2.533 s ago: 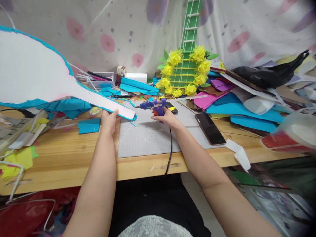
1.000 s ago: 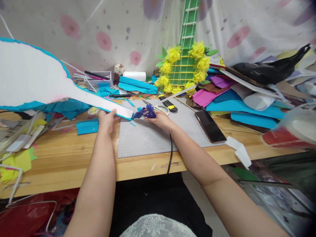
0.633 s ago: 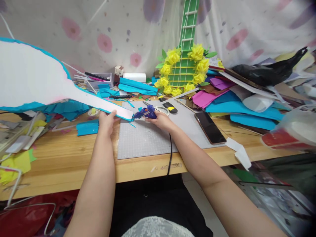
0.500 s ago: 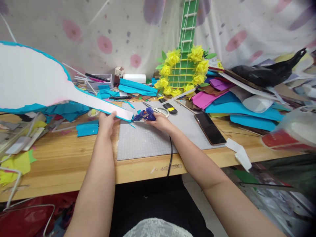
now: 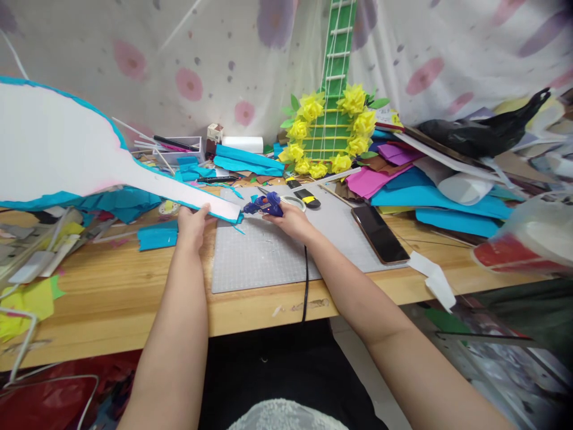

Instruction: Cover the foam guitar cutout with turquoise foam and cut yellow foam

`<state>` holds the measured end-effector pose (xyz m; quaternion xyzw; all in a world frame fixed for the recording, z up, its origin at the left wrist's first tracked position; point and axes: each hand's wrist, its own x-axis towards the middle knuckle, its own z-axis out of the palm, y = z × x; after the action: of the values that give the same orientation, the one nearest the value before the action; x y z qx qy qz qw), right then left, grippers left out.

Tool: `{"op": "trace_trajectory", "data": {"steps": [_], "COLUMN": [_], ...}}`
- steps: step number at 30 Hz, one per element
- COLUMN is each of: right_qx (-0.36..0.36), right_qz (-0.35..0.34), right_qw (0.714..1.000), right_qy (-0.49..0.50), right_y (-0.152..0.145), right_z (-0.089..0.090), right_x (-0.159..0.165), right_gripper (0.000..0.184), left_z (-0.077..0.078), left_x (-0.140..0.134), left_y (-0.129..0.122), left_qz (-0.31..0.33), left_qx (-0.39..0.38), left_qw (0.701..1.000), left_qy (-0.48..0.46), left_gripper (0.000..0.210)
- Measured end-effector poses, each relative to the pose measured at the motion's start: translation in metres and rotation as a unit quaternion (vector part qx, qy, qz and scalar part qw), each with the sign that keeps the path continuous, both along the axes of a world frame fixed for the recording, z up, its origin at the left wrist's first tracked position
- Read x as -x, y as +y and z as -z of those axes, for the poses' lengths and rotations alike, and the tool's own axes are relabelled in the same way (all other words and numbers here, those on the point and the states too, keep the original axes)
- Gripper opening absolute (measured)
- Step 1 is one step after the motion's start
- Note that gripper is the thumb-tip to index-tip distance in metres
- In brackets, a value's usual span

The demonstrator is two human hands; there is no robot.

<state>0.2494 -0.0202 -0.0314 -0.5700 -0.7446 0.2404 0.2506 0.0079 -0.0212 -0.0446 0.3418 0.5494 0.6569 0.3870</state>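
Blue plastic marked the glue gun [image 5: 264,206], which the right hand [image 5: 290,218] held with fingers closed round its grip, low over the grey cutting mat [image 5: 268,257]. Its long axis ran nearly level from right to left, nozzle pointing left at the end of the white guitar cutout [image 5: 67,155], almost touching the tip of the neck. That cutout's long axis ran from its wide body at far left down to the narrow neck end by the mat. The left hand [image 5: 191,222] pinched the neck's near edge, thumb on top, fingers curled beneath, where teal paper trim [image 5: 224,216] hung loose. Hot glue looked likely to string onto the mat or reach the left thumb, being so near the nozzle; the black cord [image 5: 305,280] dropping over the table edge [image 5: 134,310] could snag and jerk the aim. Scissors [image 5: 295,202] lay just behind the gun.
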Motion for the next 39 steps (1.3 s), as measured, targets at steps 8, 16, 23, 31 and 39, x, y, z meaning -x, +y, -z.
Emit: {"op": "trace_trajectory", "data": {"steps": [8, 16, 23, 31, 39], "right_qx": [-0.007, -0.01, 0.0, -0.001, -0.011], "right_qz": [0.014, -0.003, -0.014, 0.011, -0.024], "right_qw": [1.0, 1.0, 1.0, 0.999, 0.999], "right_qy": [-0.004, -0.015, -0.02, -0.041, -0.033], "right_y": [0.0046, 0.0003, 0.0, 0.0019, -0.0018], "right_z": [0.0036, 0.0008, -0.0023, -0.0033, -0.0024], "right_x": [0.0033, 0.0045, 0.003, 0.0056, 0.0018], "right_gripper": [0.046, 0.043, 0.044, 0.046, 0.045], "left_z": [0.0014, -0.0016, -0.0008, 0.0001, 0.0005], "left_x": [0.001, -0.0009, 0.0004, 0.0013, 0.0007], "left_y": [0.0009, -0.0009, -0.0001, 0.0003, 0.0007], "left_qz": [-0.001, -0.009, -0.005, 0.002, -0.006], "left_qx": [0.004, 0.008, 0.009, 0.002, 0.004], "left_qw": [1.0, 1.0, 1.0, 1.0, 1.0], "left_qy": [0.0, 0.006, 0.004, 0.011, 0.011], "left_gripper": [0.025, 0.022, 0.023, 0.028, 0.03]}}
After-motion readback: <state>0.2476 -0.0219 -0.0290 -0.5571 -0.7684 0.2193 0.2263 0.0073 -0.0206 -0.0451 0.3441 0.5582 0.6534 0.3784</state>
